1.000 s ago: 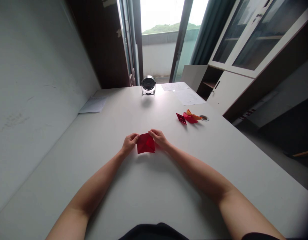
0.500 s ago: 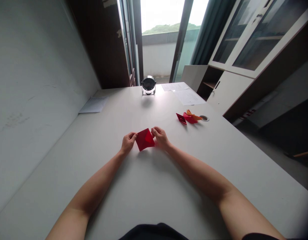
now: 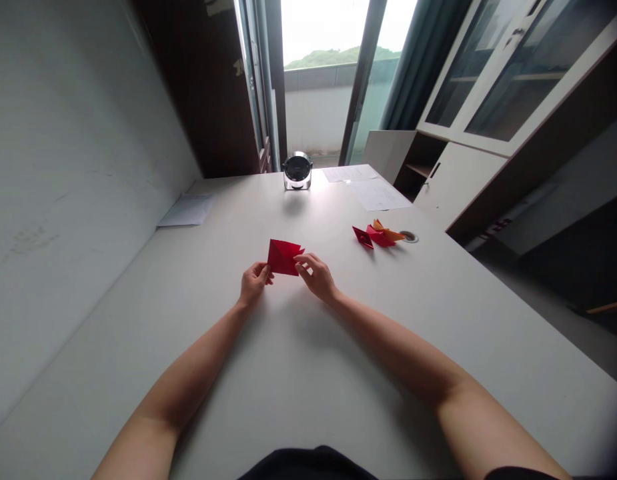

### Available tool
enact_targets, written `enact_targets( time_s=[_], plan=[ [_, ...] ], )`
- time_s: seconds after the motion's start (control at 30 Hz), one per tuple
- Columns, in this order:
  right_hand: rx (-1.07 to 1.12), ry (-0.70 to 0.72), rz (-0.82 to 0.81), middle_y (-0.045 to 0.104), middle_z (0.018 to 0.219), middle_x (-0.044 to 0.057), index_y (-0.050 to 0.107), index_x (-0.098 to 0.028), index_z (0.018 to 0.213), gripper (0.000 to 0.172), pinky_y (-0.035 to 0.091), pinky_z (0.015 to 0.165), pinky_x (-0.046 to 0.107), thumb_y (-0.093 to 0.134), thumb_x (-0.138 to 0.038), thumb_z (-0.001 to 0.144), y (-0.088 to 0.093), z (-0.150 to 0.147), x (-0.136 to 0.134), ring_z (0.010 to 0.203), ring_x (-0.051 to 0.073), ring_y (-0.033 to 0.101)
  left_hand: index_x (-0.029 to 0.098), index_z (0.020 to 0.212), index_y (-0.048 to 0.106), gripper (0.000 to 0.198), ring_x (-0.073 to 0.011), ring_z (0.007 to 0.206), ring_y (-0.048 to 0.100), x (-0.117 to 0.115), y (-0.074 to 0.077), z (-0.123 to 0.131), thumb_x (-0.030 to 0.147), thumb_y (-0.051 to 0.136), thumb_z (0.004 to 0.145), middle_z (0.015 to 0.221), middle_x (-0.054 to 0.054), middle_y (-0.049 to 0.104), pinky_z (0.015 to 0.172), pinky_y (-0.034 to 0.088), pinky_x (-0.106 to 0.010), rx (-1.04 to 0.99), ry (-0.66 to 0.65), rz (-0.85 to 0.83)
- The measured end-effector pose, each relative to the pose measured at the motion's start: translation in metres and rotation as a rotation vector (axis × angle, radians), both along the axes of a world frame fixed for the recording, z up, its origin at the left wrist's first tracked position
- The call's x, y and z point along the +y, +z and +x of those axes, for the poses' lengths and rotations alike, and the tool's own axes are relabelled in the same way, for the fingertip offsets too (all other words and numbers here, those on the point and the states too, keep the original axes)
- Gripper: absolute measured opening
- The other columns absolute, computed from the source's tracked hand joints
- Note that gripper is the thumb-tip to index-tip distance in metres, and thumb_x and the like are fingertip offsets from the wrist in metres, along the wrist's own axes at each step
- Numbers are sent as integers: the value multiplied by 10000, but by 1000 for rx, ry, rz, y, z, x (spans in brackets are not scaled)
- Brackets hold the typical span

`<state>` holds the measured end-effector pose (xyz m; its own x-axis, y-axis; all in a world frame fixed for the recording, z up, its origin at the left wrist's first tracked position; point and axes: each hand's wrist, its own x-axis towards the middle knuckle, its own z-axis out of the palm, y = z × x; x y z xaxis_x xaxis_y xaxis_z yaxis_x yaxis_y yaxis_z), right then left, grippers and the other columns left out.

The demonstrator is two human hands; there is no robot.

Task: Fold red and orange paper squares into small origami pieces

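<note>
A square of red folded paper [image 3: 284, 257] is raised just above the white table, tilted toward me, with diagonal crease lines on its face and loose points at its right edge. My left hand [image 3: 255, 280] pinches its lower left corner between thumb and fingers. At the paper's right edge, my right hand [image 3: 318, 275] has its thumb and fingertips curled on the layers there. How much paper lies between those fingertips is partly hidden.
Folded paper pieces lie at the right: a small red one [image 3: 363, 238] and an orange and red group [image 3: 384, 233] beside a round cable hole [image 3: 411, 237]. A round black device on a stand [image 3: 297, 171] stands at the back. Paper sheets [image 3: 187, 210] lie far left, others [image 3: 378, 195] far right.
The red paper has turned and moved up and slightly left, so its edges now run nearly level. My right hand has shifted from its upper right corner to its lower right edge.
</note>
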<state>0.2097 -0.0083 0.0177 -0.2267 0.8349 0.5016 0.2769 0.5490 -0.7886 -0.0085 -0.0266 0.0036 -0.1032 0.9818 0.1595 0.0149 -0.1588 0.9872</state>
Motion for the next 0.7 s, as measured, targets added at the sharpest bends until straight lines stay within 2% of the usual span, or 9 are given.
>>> enact_targets(
  time_s=[0.13, 0.23, 0.37, 0.53, 0.7],
  plan=[
    [0, -18, -21, 602, 1299, 99, 638, -281, 1279, 358, 564, 807, 347, 550, -410, 956, -5, 1, 6, 988, 213, 639, 131, 948, 684, 397, -136, 573, 608, -1, 1, 2, 507, 707, 825, 688, -42, 682, 587, 504, -277, -8, -80, -9],
    [17, 30, -71, 605, 1336, 96, 597, -283, 1350, 421, 581, 829, 355, 549, -413, 952, -12, 0, 10, 1065, 228, 649, 132, 961, 694, 384, -146, 601, 633, -1, -1, 3, 488, 719, 820, 696, -44, 693, 613, 528, -290, -11, -111, -7],
    [8, 141, -139, 675, 1273, 71, 602, -269, 1352, 438, 584, 813, 343, 569, -405, 937, -15, -2, 9, 1058, 231, 678, 138, 1003, 702, 361, -161, 639, 662, 0, -4, 4, 458, 710, 837, 725, -51, 711, 643, 553, -310, 11, -155, 3],
    [-75, 223, -126, 765, 1000, 27, 728, -238, 1155, 301, 557, 790, 305, 541, -372, 961, -10, -4, 1, 864, 199, 712, 146, 982, 713, 326, -165, 673, 669, -3, -3, 5, 443, 697, 848, 768, -61, 720, 647, 560, -308, 60, -181, 26],
    [-55, 249, -111, 760, 1012, 21, 697, -278, 1236, 321, 555, 732, 275, 494, -332, 992, -12, -4, 0, 769, 160, 721, 161, 1068, 680, 350, -119, 548, 580, -6, 1, 7, 448, 673, 868, 650, -3, 640, 535, 488, -237, 140, -148, 39]
  ],
)
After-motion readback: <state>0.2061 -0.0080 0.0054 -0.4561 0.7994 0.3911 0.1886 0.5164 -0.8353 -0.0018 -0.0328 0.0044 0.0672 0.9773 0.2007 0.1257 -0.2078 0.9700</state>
